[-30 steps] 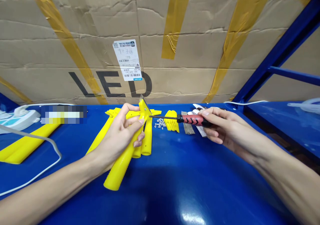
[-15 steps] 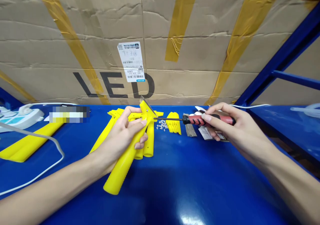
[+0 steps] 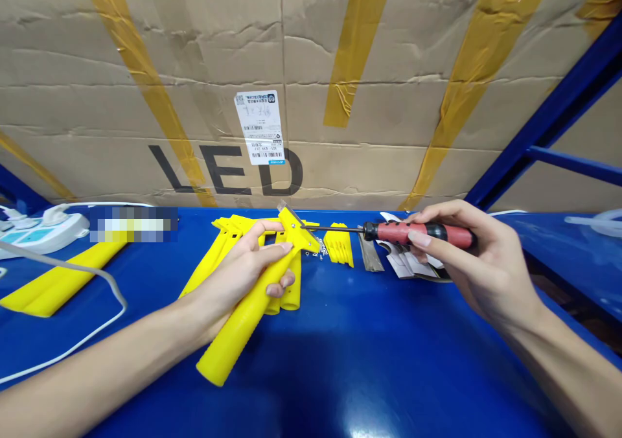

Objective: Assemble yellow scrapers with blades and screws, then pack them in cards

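Note:
My left hand (image 3: 260,256) is closed around a yellow scraper (image 3: 238,324), its head tilted up and its handle end toward me. A thin metal blade (image 3: 282,206) shows along the head, which bears small screws. My right hand (image 3: 466,250) grips the red and black handle of a screwdriver (image 3: 396,232). The screwdriver's shaft points left and its tip meets or overlaps the scraper head; I cannot tell whether it sits in a screw. Behind my left hand lie several yellow scraper handles (image 3: 291,289). Small loose screws (image 3: 318,247) are partly hidden by the scraper head.
Yellow plastic pieces (image 3: 339,245), a stack of metal blades (image 3: 372,253) and papers (image 3: 405,262) lie on the blue table (image 3: 340,360). At left are another yellow scraper (image 3: 68,279), a power strip (image 3: 53,230) and a white cable (image 3: 119,295). A cardboard box (image 3: 243,49) stands behind.
The screwdriver and my right hand have shifted slightly right. The scraper head has turned a little, so its face and screws show more. My left hand keeps its hold.

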The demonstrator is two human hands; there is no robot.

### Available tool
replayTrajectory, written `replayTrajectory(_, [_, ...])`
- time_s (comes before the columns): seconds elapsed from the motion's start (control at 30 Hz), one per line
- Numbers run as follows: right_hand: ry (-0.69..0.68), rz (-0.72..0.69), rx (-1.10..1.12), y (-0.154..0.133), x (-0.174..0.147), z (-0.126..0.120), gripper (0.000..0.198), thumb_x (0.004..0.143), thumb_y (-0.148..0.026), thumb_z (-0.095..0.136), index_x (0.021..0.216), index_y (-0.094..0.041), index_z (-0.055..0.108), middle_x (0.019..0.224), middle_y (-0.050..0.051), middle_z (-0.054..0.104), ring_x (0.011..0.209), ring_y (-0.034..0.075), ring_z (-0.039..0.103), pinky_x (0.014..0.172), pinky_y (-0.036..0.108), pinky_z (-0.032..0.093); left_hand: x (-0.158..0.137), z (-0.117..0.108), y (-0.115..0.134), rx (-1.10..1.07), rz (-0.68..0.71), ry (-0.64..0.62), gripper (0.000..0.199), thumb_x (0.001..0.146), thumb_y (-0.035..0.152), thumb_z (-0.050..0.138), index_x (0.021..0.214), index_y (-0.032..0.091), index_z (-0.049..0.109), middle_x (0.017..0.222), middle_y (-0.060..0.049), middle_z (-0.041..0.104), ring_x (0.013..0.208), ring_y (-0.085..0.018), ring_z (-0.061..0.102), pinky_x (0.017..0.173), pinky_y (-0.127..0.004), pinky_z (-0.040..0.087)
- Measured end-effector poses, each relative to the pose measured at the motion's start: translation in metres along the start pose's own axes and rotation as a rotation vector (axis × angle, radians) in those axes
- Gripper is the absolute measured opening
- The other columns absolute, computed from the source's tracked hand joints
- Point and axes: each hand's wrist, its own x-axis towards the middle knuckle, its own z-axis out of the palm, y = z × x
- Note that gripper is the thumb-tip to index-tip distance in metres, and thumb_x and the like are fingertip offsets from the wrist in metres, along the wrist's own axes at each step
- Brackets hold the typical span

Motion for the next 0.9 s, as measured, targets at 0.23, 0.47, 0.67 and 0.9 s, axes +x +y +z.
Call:
replayTrajectory(0.23, [0.003, -0.033, -0.026, 0.000, 0.000, 0.001, 0.023, 0.074, -0.039, 0.087, 0.088, -0.028, 0.072, 0.089, 0.002, 0.065, 0.067, 0.016, 0.053, 0.056, 0.033, 0.040, -0.006, 0.006, 0.001, 0.007, -0.057, -0.013, 0.030, 0.094, 0.030, 0.064, 0.113, 0.030, 0.041, 0.058, 0.002, 0.060, 0.041, -0.008, 0.045, 0.042, -0.014, 0.032])
replayTrajectory(0.47, [-0.022, -0.077, -0.086, 0.001, 0.000, -0.002, 0.023, 0.076, -0.037, 0.085, 0.091, -0.027, 0.071, 0.091, 0.003, 0.069, 0.069, 0.017, 0.055, 0.058, 0.033, 0.040, -0.006, 0.005, 0.001, -0.008, -0.056, 0.021, 0.030, 0.093, 0.027, 0.065, 0.111, 0.031, 0.041, 0.060, 0.004, 0.058, 0.041, -0.007, 0.045, 0.041, -0.013, 0.029])
replayTrajectory(0.67, [-0.044, -0.273, -0.210, -0.008, 0.001, -0.002, 0.018, 0.078, -0.032, 0.084, 0.089, -0.029, 0.070, 0.098, 0.003, 0.071, 0.098, 0.025, 0.067, 0.086, 0.038, 0.052, -0.010, 0.008, 0.004, 0.016, -0.014, 0.023, 0.028, 0.094, 0.028, 0.065, 0.112, 0.029, 0.044, 0.062, 0.003, 0.060, 0.043, -0.007, 0.046, 0.044, -0.014, 0.033])
replayTrajectory(0.9, [-0.087, -0.049, -0.113, -0.007, 0.001, 0.000, 0.027, 0.089, -0.051, 0.070, 0.102, -0.030, 0.060, 0.065, -0.003, 0.060, 0.039, 0.012, 0.046, 0.040, 0.029, 0.036, -0.011, 0.013, 0.000, 0.033, 0.104, 0.072, 0.025, 0.093, 0.027, 0.068, 0.106, 0.027, 0.047, 0.065, 0.005, 0.058, 0.047, -0.007, 0.051, 0.043, -0.014, 0.037])
